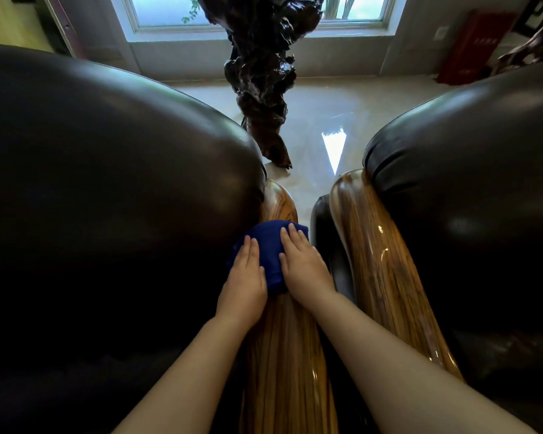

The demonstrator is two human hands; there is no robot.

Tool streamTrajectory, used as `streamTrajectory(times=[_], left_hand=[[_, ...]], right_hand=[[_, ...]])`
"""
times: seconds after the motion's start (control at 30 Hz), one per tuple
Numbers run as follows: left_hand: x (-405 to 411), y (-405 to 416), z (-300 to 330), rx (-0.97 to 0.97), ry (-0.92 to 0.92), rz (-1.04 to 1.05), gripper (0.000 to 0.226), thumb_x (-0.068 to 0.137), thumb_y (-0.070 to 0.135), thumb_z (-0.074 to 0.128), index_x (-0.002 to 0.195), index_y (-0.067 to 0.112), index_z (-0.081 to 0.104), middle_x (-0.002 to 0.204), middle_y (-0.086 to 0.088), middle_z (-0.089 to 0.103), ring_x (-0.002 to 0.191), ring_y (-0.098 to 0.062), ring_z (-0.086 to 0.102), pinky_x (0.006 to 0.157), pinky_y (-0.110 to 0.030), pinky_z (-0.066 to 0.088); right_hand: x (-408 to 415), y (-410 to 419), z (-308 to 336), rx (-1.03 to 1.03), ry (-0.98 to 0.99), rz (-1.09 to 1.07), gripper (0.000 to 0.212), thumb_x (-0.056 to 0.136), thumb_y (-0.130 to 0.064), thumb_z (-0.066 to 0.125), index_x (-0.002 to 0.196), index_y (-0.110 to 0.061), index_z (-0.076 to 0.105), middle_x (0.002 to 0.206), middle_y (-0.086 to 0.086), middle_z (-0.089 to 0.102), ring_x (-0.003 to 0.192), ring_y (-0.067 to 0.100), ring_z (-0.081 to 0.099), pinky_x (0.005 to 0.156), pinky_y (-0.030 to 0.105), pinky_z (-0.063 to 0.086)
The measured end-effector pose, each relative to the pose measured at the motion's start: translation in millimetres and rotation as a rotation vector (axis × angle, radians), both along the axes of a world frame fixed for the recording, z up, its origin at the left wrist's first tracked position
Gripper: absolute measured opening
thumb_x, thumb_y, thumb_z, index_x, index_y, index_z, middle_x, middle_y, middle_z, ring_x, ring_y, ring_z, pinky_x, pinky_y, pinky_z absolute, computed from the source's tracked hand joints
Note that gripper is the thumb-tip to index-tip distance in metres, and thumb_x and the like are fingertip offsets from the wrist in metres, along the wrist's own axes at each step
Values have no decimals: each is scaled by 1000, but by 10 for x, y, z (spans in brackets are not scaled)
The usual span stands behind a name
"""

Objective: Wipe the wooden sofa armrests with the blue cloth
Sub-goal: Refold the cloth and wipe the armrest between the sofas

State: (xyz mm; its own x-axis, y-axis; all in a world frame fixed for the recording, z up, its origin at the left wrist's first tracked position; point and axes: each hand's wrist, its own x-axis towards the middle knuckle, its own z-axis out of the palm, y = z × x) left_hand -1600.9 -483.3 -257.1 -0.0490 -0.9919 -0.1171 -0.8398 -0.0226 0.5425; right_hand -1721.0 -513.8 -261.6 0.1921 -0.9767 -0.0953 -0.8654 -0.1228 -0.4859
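Observation:
A blue cloth (268, 249) lies draped over the glossy wooden armrest (284, 355) of the left sofa, about halfway along it. My left hand (245, 280) presses flat on the cloth's left side, fingers together. My right hand (303, 264) presses flat on its right side. Both palms rest on top of the cloth, and the fabric shows between them and beyond the fingertips. A second wooden armrest (380, 261) runs parallel on the right, belonging to the other sofa, with nothing on it.
Dark leather cushions bulge on the left (107, 183) and right (470, 198) of the armrests. A narrow gap separates the two sofas. Beyond them stand a dark gnarled root sculpture (261, 83), a shiny pale floor (326, 120) and a window (170, 10).

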Motion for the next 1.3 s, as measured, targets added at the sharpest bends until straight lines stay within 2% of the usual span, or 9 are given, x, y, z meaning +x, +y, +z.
streamTrajectory(times=[0.1,0.17,0.3,0.5,0.67,0.83,1.03,1.17,1.3], left_hand=[[3,-63,74,9,-16,-7,49,99,15,25,145,6,10,157,-9,8,143,-15,10,117,-28,13],[30,-108,121,-50,13,64,43,98,14,29,141,5,28,151,-11,29,139,-18,27,113,-27,22],[42,-183,219,-162,105,254,30,94,14,45,120,9,59,120,-12,64,110,-25,58,96,-33,43],[77,-127,255,-164,149,272,30,81,5,61,110,10,64,112,-9,67,103,-21,62,94,-36,49],[114,228,293,-104,206,266,19,80,2,59,91,17,65,93,-1,66,87,-15,62,77,-29,52],[204,484,595,-13,201,160,20,80,3,58,73,21,60,77,5,61,72,-10,59,66,-31,53],[333,588,1516,-30,158,11,17,74,0,60,71,17,63,75,-1,64,72,-17,61,68,-39,55],[387,701,2377,-54,146,-60,21,69,-1,60,68,19,64,71,1,64,68,-13,60,57,-20,48],[363,929,3245,-131,131,-121,14,65,1,64,69,14,67,64,4,61,63,-10,55,51,-6,38]], right_hand=[[-39,-171,88,28,31,29,52,98,-24,36,146,-17,16,157,1,11,143,18,13,115,38,17],[-102,-270,173,100,-5,43,53,94,-22,44,144,-19,25,156,-2,18,140,21,24,113,37,24],[-221,-394,298,105,-96,34,39,93,-14,45,131,-18,49,144,6,44,128,26,42,105,30,31],[-209,-214,287,-72,-55,-20,28,87,-10,52,111,-14,66,115,10,66,104,26,60,91,33,46],[-211,208,358,-140,-4,-25,18,88,-10,47,84,-8,65,84,12,68,78,27,62,72,34,48],[-289,544,637,-52,-29,71,18,90,-20,48,82,-17,63,79,3,68,72,18,62,68,29,49],[-336,694,1555,-91,-11,77,9,81,-16,58,79,-16,68,83,4,70,76,19,62,62,25,42],[-410,896,2441,-123,-35,74,11,78,-15,60,81,-12,70,85,6,72,81,20,64,74,35,52],[-518,1208,3335,-185,-97,47,8,76,-14,65,81,-12,70,83,6,72,78,17,63,74,32,51]])
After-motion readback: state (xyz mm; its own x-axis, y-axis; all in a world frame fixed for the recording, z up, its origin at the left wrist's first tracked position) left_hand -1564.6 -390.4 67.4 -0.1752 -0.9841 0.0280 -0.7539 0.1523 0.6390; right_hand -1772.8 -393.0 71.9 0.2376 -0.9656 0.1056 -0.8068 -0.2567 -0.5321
